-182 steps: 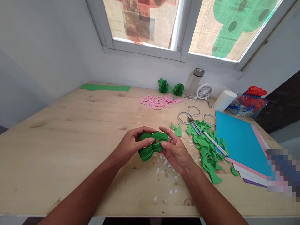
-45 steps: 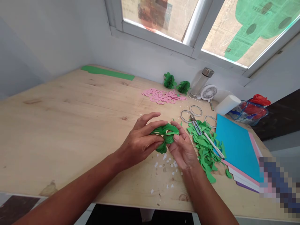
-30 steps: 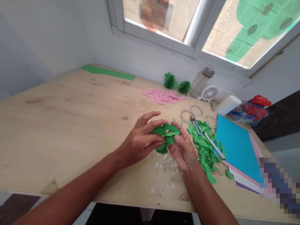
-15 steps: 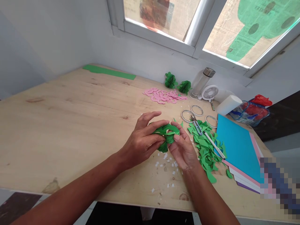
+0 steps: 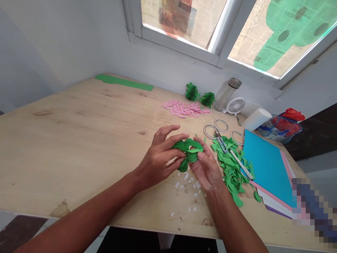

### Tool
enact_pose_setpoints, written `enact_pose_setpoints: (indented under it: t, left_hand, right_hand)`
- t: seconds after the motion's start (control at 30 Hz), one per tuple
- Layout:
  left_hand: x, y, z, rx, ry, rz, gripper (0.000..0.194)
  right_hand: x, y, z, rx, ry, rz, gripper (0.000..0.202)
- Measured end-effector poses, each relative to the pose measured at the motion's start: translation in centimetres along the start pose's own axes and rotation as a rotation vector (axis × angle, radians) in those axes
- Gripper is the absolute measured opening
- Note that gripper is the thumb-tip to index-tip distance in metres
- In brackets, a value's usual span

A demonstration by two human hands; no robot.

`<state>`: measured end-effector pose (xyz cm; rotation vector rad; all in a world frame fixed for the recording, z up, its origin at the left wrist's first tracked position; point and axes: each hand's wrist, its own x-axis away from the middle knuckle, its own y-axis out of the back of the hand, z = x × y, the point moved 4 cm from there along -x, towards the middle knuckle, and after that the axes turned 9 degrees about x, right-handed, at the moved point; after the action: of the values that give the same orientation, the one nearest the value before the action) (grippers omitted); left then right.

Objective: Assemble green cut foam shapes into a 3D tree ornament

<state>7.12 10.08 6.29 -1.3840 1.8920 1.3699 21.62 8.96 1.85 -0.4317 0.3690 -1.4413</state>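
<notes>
Between my two hands is a layered green paper cutout (image 5: 191, 157), its many sheets stacked and fanned into rounded lobes. My left hand (image 5: 162, 154) grips its left side, thumb and lower fingers on the paper while the index finger lifts away. On the other side my right hand (image 5: 207, 167) pinches the right edge between thumb and fingers. Both hands hover above the wooden table (image 5: 79, 151). Small white paper bits (image 5: 195, 185) are scattered below them. Green paper scraps (image 5: 229, 165) lie just right of my right hand, with thread snips (image 5: 221, 141) and a white pen (image 5: 240, 164) on top.
Pink paper cutouts (image 5: 184, 109) and two green paper pieces (image 5: 192, 92) sit toward the wall. Behind the scraps are tape rings (image 5: 221, 125), a bottle (image 5: 228, 93), a small fan (image 5: 236, 105) and a white roll (image 5: 256, 118). Coloured sheets (image 5: 265, 165) lie at right, a green strip (image 5: 126, 82) far left.
The top layers of the green paper cutout have closed up a little, narrowing the gap between them. Both hands keep nearly the same grip; the view has shifted slightly.
</notes>
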Motion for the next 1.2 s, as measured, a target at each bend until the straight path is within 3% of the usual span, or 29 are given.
enact_pose_setpoints:
  t: [0.73,1.2]
  left_hand:
    - [0.01,0.14,0.11,0.028,0.089,0.050,0.013]
    - [0.15,-0.02,0.02,0.007,0.086,-0.043,0.014]
  right_hand:
    - [-0.11,0.14,0.21,0.014,0.034,-0.012,0.041]
    - [-0.20,0.17,0.09,-0.012,0.032,-0.005,0.041]
